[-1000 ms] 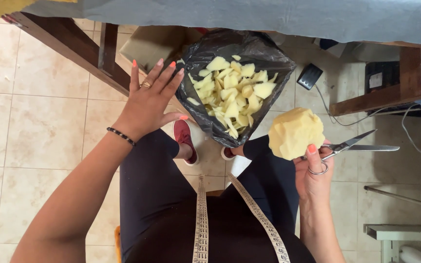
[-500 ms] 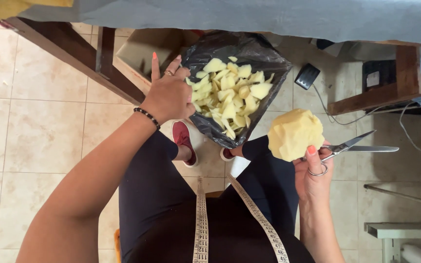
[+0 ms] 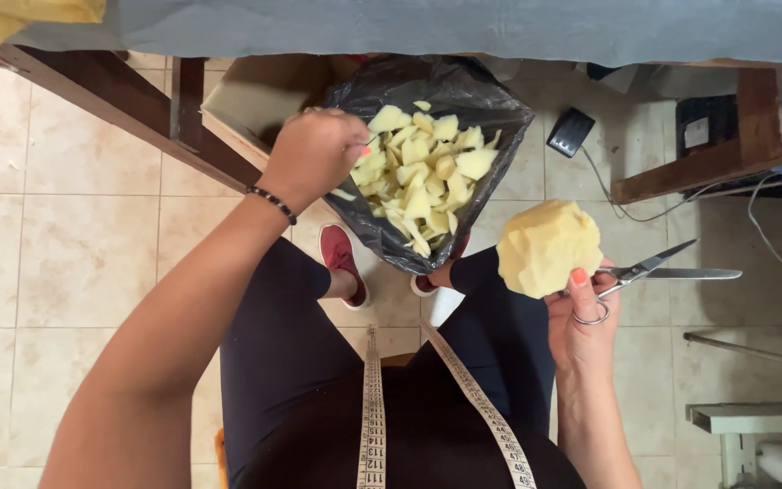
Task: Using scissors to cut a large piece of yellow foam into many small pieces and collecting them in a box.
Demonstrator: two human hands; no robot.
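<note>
My left hand (image 3: 314, 156) grips the near-left rim of a black plastic bag (image 3: 463, 95) on the floor, fingers curled over its edge. The bag holds several pale yellow foam scraps (image 3: 423, 177). My right hand (image 3: 581, 312) holds a rounded yellow foam piece (image 3: 547, 246) together with a pair of scissors (image 3: 658, 270), whose blades point right and are nearly shut. The foam piece hangs above my right knee, to the right of the bag.
A measuring tape (image 3: 373, 407) hangs around my neck. Dark wooden table legs (image 3: 128, 100) run at the left and a wooden frame (image 3: 726, 154) at the right, under a grey cloth (image 3: 463, 27). A black pedal (image 3: 570, 131) with cable lies on the tiled floor.
My left hand went from spread open above the bag's left side to closed on the bag's rim. The right hand with foam and scissors stayed put.
</note>
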